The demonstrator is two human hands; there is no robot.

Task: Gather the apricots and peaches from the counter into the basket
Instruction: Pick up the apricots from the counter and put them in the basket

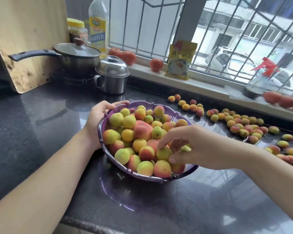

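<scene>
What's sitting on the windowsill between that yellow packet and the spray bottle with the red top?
Nothing. In the head view, the pale windowsill runs bare from the yellow packet to the spray bottle. The loose fruit lies lower down, on the dark counter.

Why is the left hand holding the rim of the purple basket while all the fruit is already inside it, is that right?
Not quite. The left hand does hold the rim of the purple basket, but not all the fruit is inside. The head view shows many small fruits lying loose on the dark counter to the right of the basket, below the window sill.
</scene>
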